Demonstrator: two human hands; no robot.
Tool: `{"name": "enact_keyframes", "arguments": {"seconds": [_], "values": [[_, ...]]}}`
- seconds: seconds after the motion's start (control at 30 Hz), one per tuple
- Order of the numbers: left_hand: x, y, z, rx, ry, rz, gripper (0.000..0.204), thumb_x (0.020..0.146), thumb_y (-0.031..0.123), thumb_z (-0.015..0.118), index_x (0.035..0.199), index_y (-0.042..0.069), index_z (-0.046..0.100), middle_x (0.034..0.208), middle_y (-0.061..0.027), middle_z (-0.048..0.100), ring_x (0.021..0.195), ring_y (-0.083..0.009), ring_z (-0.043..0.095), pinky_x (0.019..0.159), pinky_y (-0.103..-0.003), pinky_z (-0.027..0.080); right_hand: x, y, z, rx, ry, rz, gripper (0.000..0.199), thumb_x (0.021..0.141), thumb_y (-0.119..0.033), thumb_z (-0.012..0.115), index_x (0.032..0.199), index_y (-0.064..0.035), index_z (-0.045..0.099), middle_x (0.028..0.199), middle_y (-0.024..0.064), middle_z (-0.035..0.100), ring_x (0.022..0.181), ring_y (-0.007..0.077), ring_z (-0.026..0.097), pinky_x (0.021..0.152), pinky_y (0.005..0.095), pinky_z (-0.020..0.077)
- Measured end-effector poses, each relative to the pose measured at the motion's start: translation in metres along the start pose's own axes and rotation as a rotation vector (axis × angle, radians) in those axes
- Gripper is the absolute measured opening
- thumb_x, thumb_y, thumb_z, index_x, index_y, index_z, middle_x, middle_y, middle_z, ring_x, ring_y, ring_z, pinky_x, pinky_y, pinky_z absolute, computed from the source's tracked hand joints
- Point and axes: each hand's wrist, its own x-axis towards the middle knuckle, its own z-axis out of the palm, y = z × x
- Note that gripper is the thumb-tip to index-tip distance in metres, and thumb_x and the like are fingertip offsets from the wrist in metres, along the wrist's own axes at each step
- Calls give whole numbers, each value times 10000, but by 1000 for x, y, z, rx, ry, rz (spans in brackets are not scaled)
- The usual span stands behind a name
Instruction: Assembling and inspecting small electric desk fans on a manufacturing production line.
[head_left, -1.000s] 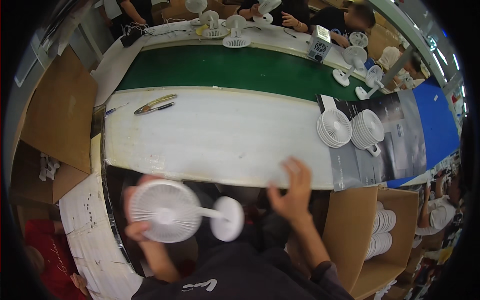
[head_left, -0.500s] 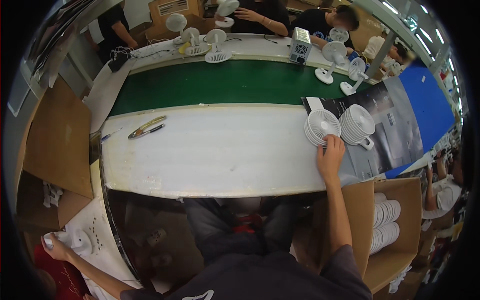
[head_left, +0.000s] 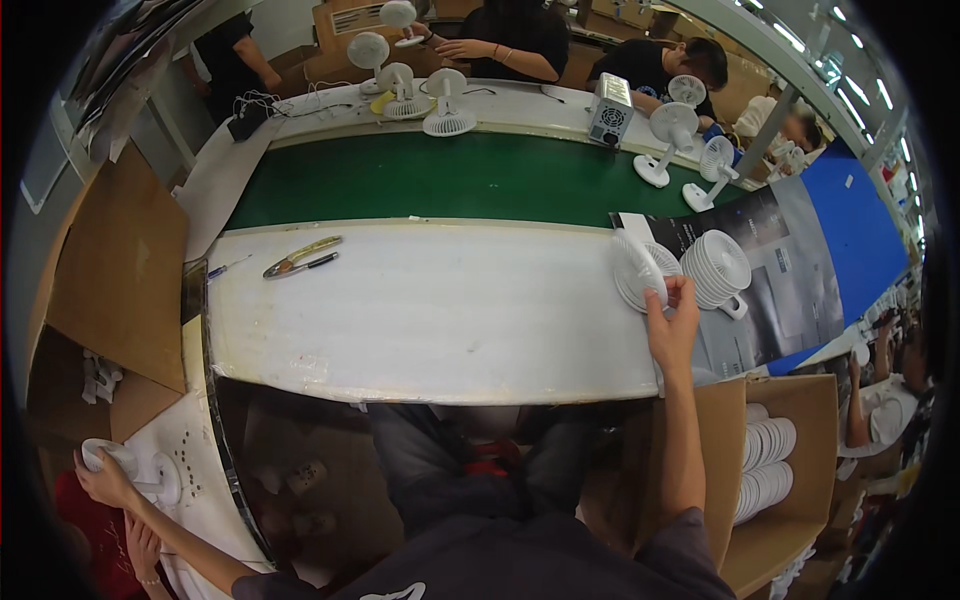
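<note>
My right hand (head_left: 674, 318) pinches a white round fan grille (head_left: 637, 268) by its lower edge. The grille is tilted and smeared by motion, just above and left of a short stack of white grilles (head_left: 660, 258). Beside that stack stands a taller stack of grilles (head_left: 722, 262). Far out at the lower left, my left hand (head_left: 107, 482) is closed round a white fan (head_left: 98, 452), next to its white round base (head_left: 160, 480) on a side table. My fingers partly hide the fan's shape.
Pliers (head_left: 300, 258) and a pen lie on the white table (head_left: 430, 310). Beyond runs a green belt (head_left: 430, 175), with several white fans behind it. A cardboard box of white discs (head_left: 765, 460) stands at right. A co-worker's hand (head_left: 142, 548) is near my left forearm.
My right hand has lifted the top grille off the left stack and tilted it. My left hand still grips the fan. A co-worker's hand has come into view below my left forearm.
</note>
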Motion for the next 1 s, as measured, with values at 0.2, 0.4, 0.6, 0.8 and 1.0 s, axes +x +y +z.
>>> {"name": "enact_keyframes", "arguments": {"seconds": [0.2, 0.4, 0.6, 0.8, 1.0], "values": [[1, 130, -17, -420, -144, -199, 309, 805, 32, 679, 1112, 66, 688, 1096, -65, 706, 945, -229, 655, 862, -326, 505, 0, -16, 52, 726, -83, 303, 247, 920, -8, 618, 1149, -8, 527, 968, 84, 624, 796, 113, 590, 735, 214, 492], [-30, 333, -42, -1231, -644, -271, 306, 787, -24, 618, 1088, 28, 637, 1039, -103, 641, 898, -253, 599, 845, -336, 491, -23, 12, 108, 553, -167, 363, 325, 923, -26, 612, 1230, 28, 523, 946, 78, 625, 751, 112, 574, 696, 219, 503], [-65, 437, -51, -1202, -817, -115, 299, 807, 45, 623, 1104, 31, 654, 1217, -132, 623, 1112, -304, 573, 972, -375, 450, -43, 23, 110, 319, -143, 243, 342, 912, -45, 618, 1230, 58, 544, 910, 83, 630, 708, 116, 555, 640, 223, 492], [-90, 456, -37, -1138, -986, -6, 323, 826, 117, 643, 1138, 39, 663, 1318, -127, 608, 1208, -303, 545, 1025, -394, 428, -38, 15, 111, 237, -115, 230, 333, 901, -56, 623, 1202, 72, 564, 879, 90, 631, 685, 121, 547, 619, 226, 482], [-89, 447, -37, -1232, -1035, -137, 280, 826, 112, 651, 1095, 39, 677, 1290, -117, 631, 1209, -294, 552, 1037, -377, 423, -41, 10, 114, 226, -98, 231, 328, 896, -55, 626, 1192, 75, 569, 882, 96, 637, 676, 124, 544, 611, 231, 478]]}}
